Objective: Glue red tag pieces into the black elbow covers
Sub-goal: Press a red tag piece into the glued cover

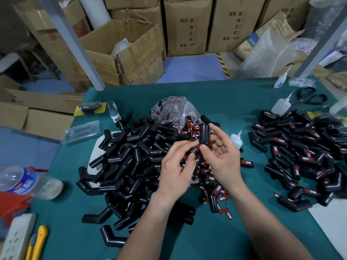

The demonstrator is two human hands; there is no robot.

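Above the middle of the green table [221, 239], my right hand [220, 156] grips a black elbow cover [204, 134] between thumb and fingers, holding it upright. My left hand [177, 166] pinches a red tag piece [195, 148] marked TAPER and holds it against the lower end of that cover. Below my hands lie several loose red tags [214, 184]. A big pile of plain black covers [131, 162] spreads to the left. On the right lies a pile of covers with red tags on them [304, 152]. A small white glue bottle [237, 139] stands just right of my right hand.
A clear bag of tags [174, 111] sits behind my hands. More glue bottles [281, 106] and scissors [309, 96] lie at the far right. A water bottle [20, 180], a power strip [16, 239] and a yellow utility knife [37, 241] lie at the left edge. Cardboard boxes [127, 51] stand beyond the table.
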